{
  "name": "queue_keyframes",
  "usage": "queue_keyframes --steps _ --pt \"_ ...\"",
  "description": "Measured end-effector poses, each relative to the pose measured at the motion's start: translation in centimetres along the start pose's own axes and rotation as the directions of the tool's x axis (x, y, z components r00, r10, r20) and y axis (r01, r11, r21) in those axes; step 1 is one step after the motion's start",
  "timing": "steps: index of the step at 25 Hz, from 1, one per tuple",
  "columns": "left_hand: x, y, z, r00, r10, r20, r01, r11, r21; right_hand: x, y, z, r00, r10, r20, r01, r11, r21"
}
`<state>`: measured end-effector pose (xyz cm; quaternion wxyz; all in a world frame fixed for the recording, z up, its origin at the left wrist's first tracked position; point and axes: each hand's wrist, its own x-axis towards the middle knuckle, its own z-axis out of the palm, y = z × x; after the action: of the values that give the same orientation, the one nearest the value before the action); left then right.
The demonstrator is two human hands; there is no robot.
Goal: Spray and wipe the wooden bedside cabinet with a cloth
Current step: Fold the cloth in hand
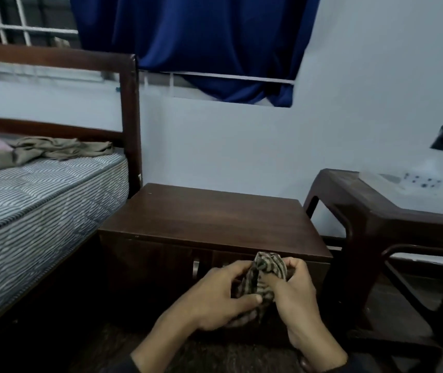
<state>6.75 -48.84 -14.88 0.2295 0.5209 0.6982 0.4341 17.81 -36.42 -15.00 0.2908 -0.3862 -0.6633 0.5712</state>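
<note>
desk: what fills the frame?

field: a bedroom corner. a striped mattress on a dark bed frame takes the left side. a blue curtain hangs over the window. the wooden bedside cabinet stands low in the middle, just beside the bed.

desk: and on the right?

field: a dark side table, near the cabinet but apart from it. on it stands what looks like a spray bottle, black head over a pale body, too blurred to be sure.

desk: the hands?

field: both are in front of the cabinet's doors, below its top edge. the left hand curls round a striped cloth, thumb pressed along its lower fold. the right hand pinches the cloth's other side, fingers bent and close together.

desk: so what is the step?

field: by my reading, bunching the cloth into a pad, with nothing sprayed or wiped yet. done well, that means tucking the loose ends inward so a flat, firm face points out. the pad then sits in one hand, leaving the other free to reach right for the bottle. a trailing tail would likely drag and smear rather than lift dust.
</note>
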Motion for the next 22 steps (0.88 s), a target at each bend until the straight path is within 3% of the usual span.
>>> queue_keyframes --steps 3,5,7,10,12,14,17,19,22 --pt "3.2 0.6 -0.1 0.998 -0.018 -0.052 0.014 0.998 -0.066 2.6 -2.2 -1.9 0.955 0.158 0.25 -0.216 0.95 0.225" --pt "6.1 0.5 -1.1 0.999 -0.022 -0.049 0.017 0.995 -0.094 4.9 -4.2 -3.5 0.89 0.166 0.424 -0.249 0.957 0.148" --pt "10.3 1.0 -3.0 0.999 -0.022 0.043 0.029 0.988 -0.153 8.4 -5.8 -5.2 0.865 0.16 0.476 -0.168 0.985 -0.027" --pt "17.9 3.9 -7.1 0.962 0.002 0.273 0.085 0.948 -0.307 13.5 -10.8 -8.6 0.898 0.041 0.438 0.113 0.94 -0.321" --pt "22.6 6.4 -9.2 0.939 -0.017 0.344 0.147 0.923 -0.357 15.7 -14.4 -10.3 0.902 0.019 0.43 0.135 0.936 -0.325" --pt "27.2 8.7 -10.5 0.94 -0.088 0.329 0.209 0.911 -0.356 18.0 -17.2 -11.6 0.935 0.002 0.355 0.085 0.97 -0.229" --pt "32.7 11.8 -10.6 0.922 -0.111 0.371 0.246 0.909 -0.338 21.6 -19.6 -14.0 0.998 0.003 0.066 -0.002 1.0 -0.019" --pt "36.3 14.6 -9.5 0.918 -0.053 0.394 0.173 0.946 -0.274 23.7 -21.4 -16.5 0.995 0.057 -0.078 -0.043 0.986 0.162" --pt "42.6 18.3 -5.5 0.961 0.019 0.275 0.041 0.977 -0.208 26.2 -23.5 -21.2 0.961 0.092 -0.26 -0.013 0.957 0.289"
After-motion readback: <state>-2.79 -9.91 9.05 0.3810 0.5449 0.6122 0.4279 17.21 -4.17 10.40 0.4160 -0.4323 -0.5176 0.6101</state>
